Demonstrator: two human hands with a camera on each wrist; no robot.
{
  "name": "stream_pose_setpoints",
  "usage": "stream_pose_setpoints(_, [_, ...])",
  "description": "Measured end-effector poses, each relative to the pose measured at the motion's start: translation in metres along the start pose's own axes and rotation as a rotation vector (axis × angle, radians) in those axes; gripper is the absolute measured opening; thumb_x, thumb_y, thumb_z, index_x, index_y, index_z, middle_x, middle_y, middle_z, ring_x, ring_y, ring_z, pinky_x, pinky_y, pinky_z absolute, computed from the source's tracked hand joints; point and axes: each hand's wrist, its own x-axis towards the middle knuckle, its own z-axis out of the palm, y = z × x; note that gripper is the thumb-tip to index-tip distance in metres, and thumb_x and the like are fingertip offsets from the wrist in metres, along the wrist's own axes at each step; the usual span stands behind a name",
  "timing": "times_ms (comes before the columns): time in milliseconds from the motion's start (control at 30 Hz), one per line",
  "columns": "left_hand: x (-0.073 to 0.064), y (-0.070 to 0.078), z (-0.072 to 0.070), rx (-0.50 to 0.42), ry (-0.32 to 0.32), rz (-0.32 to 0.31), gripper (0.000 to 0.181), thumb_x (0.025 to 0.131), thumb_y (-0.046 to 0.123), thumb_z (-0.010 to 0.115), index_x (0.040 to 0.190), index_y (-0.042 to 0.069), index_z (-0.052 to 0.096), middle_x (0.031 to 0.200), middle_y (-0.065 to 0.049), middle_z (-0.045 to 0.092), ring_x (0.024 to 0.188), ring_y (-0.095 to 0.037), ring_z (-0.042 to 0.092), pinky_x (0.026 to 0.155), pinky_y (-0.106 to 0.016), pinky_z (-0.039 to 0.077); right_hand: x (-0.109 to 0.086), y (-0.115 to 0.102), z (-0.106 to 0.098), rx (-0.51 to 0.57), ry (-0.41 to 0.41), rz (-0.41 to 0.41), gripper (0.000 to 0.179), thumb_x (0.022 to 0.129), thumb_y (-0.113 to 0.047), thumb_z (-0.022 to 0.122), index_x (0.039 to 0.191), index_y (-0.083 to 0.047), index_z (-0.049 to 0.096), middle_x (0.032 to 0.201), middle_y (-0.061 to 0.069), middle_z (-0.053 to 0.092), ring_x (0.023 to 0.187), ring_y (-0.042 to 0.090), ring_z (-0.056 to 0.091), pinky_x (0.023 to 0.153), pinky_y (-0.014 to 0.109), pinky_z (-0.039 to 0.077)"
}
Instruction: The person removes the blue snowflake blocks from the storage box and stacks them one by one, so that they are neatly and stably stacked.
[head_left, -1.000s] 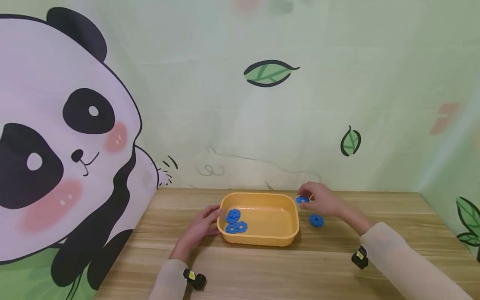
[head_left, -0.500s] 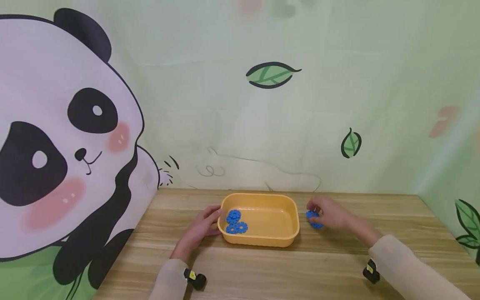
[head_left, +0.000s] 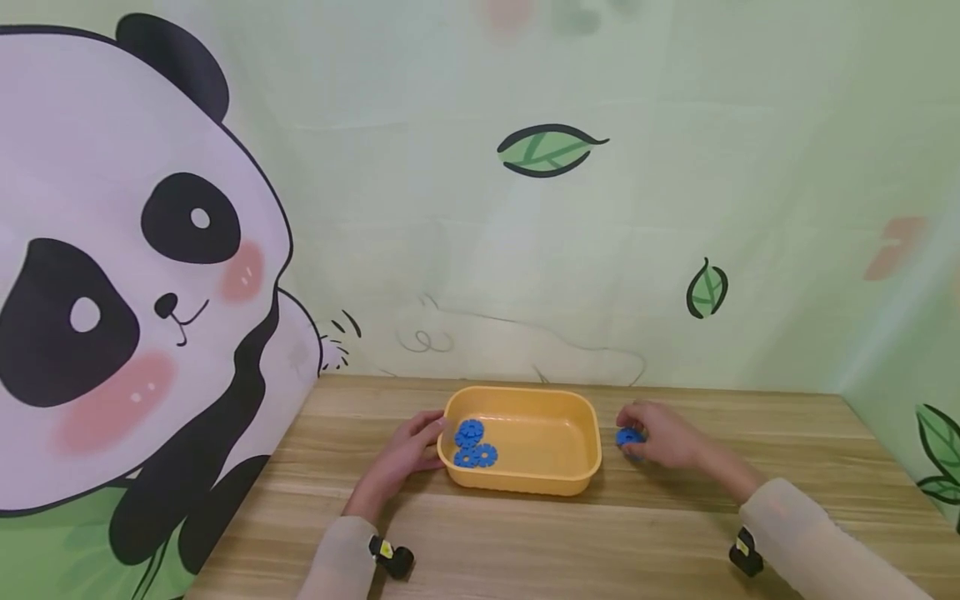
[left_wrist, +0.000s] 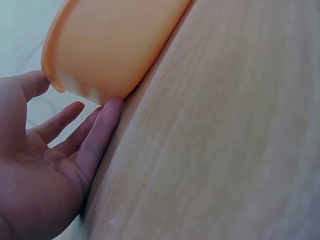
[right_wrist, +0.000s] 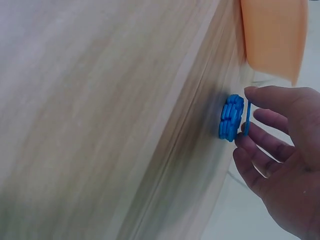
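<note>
My right hand (head_left: 663, 435) pinches one thin blue notched disc (right_wrist: 247, 118) between thumb and fingers. Right beside that disc, in the right wrist view, a stack of blue notched discs (right_wrist: 231, 117) sits on the table. In the head view the hand partly hides the stack. At the left end of a yellow plastic tub (head_left: 517, 482), my left hand (head_left: 408, 446) rests with extended fingers, the thumb at the rim and the fingertips low against the wall. Inside the tub's left side lie several more blue notched discs (head_left: 471, 431), some overlapping.
Everything stands on a wood-grain table (head_left: 525, 542). A green cloth backdrop (head_left: 420, 208) with a panda and leaves hangs behind its far edge. The tub is a short way left of the right hand.
My right hand, holding a disc, has moved from beside the tub's far right corner toward me, over the blue stack. The left hand has stayed at the tub.
</note>
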Motion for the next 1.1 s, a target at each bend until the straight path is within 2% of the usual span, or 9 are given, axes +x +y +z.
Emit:
stream_pose_setpoints(167, [-0.002, 0.0, 0.001, -0.011, -0.007, 0.013, 0.057, 0.11, 0.039, 0.057, 0.154, 0.004, 0.049, 0.153, -0.024, 0.052, 0.135, -0.04, 0.058, 0.092, -0.044, 0.063, -0.003, 0.003, 0.0, -0.032, 0.016, -0.004, 0.029, 0.086, -0.012, 0.086, 0.108, 0.0, 0.072, 0.1, 0.004, 0.067, 0.093, 0.022, 0.064, 0.085, 0.045, 0.059])
stream_pose_setpoints(633, [0.0, -0.002, 0.002, -0.004, -0.002, -0.001, 0.056, 0.11, 0.041, 0.057, 0.154, 0.007, 0.05, 0.151, -0.022, 0.054, 0.13, -0.035, 0.061, 0.092, -0.041, 0.063, -0.009, 0.004, 0.005, -0.046, 0.0, 0.031, 0.026, 0.086, -0.011, 0.086, 0.107, -0.003, 0.071, 0.097, 0.003, 0.065, 0.09, 0.02, 0.062, 0.084, 0.044, 0.059])
stream_pose_setpoints(800, [0.0, -0.002, 0.001, 0.0, -0.01, 0.009, 0.057, 0.11, 0.041, 0.057, 0.154, 0.005, 0.05, 0.152, -0.023, 0.053, 0.131, -0.037, 0.06, 0.091, -0.042, 0.063, -0.009, 0.006, 0.006, -0.051, 0.004, 0.021, 0.027, 0.086, -0.012, 0.086, 0.106, -0.003, 0.072, 0.096, 0.003, 0.065, 0.088, 0.02, 0.062, 0.082, 0.043, 0.059])
stream_pose_setpoints(1100, [0.001, -0.002, 0.0, 0.002, 0.008, 0.013, 0.058, 0.109, 0.043, 0.06, 0.153, 0.007, 0.051, 0.152, -0.021, 0.054, 0.131, -0.035, 0.06, 0.091, -0.042, 0.063, -0.009, 0.006, 0.01, -0.141, 0.043, -0.009, 0.027, 0.084, -0.013, 0.084, 0.106, -0.002, 0.072, 0.096, 0.002, 0.062, 0.086, 0.016, 0.057, 0.078, 0.039, 0.057])
